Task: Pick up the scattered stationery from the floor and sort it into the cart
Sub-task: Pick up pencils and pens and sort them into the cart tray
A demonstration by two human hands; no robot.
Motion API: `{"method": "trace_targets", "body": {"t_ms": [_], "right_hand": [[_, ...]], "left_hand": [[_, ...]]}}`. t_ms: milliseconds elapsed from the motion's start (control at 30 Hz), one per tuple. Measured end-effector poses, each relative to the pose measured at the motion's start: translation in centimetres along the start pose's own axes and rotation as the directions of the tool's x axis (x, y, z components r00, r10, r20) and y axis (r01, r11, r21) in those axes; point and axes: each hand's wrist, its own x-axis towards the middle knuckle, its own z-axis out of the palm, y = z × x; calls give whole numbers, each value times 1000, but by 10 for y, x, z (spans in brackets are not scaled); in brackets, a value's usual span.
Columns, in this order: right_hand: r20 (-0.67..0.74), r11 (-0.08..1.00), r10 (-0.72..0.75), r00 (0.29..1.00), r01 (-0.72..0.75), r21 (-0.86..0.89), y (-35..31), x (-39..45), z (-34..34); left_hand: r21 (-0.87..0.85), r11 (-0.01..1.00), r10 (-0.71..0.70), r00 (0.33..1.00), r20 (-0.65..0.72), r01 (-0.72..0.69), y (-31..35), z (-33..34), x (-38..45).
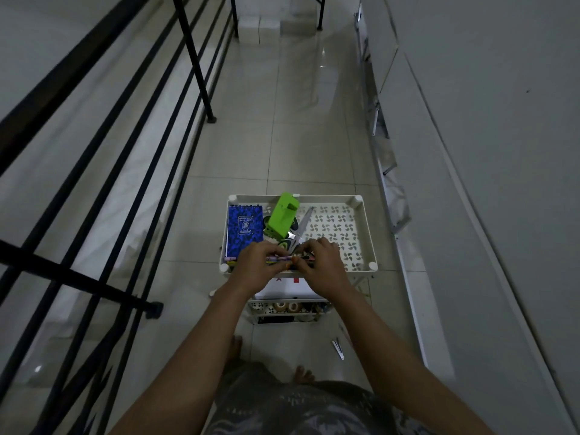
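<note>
A small white item (338, 349) remains on the floor (298, 136). A bundle of pens (287, 258) is gripped by the left hand (260, 262) and right hand (323, 262) over the cart (367, 227), likely for placing beside the notebook (245, 230), green punch (282, 219) and scissors (303, 227).

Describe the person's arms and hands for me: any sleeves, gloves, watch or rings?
Both forearms are bare up to the frame edge, with no sleeves in view. The left hand and right hand wear no gloves, and no watch or wristband shows. The dim, blurred picture is too coarse to rule out a ring.
</note>
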Motion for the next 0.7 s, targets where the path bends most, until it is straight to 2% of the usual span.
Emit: {"method": "trace_targets", "body": {"t_ms": [133, 300, 467, 567, 700], "right_hand": [[36, 997, -13, 999, 16, -76, 2, 1, 8], [31, 997, 11, 999, -9, -76, 2, 2, 13], [-26, 999, -36, 999, 36, 15, 2, -1, 8], [-31, 997, -73, 997, 73, -21, 3, -3, 7], [-37, 997, -44, 998, 41, -61, 5, -3, 12]], "left_hand": [[-23, 1000, -2, 999, 39, 3, 4, 3, 1], [-16, 1000, 11, 1000, -8, -11, 9, 6, -2], [98, 994, 44, 999, -14, -43, 3, 7, -7], [216, 976, 31, 998, -60, -17, 1, 9, -9], [307, 951, 16, 993, -116, 21, 4, 14, -12]]}}
